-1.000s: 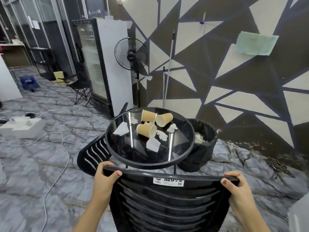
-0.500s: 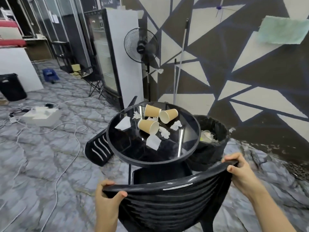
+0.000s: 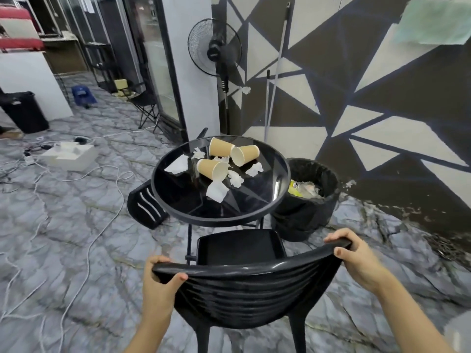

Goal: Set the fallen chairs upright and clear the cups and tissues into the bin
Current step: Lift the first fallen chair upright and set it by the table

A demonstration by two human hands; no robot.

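A black plastic chair [image 3: 244, 284] stands upright in front of me, its seat facing the round black glass table [image 3: 277, 197]. My left hand [image 3: 159, 286] grips the left end of the backrest's top rail and my right hand [image 3: 356, 258] grips the right end. On the table lie three tan paper cups [image 3: 212, 168] on their sides among several crumpled white tissues [image 3: 217, 191]. A black bin [image 3: 308, 212] with rubbish in it stands right of the table. A second black chair [image 3: 146, 207] lies fallen on the floor at the table's left.
White cables [image 3: 89, 245] trail over the grey floor at left, beside a white box [image 3: 68, 156]. A standing fan [image 3: 215, 47], a glass-door fridge [image 3: 163, 59] and two poles stand behind the table. A folding chair [image 3: 144, 103] and another black bin [image 3: 24, 110] are farther off.
The chair has swung up from lying tipped to standing on its legs, with both hands still on its backrest. My view has pulled back and higher.
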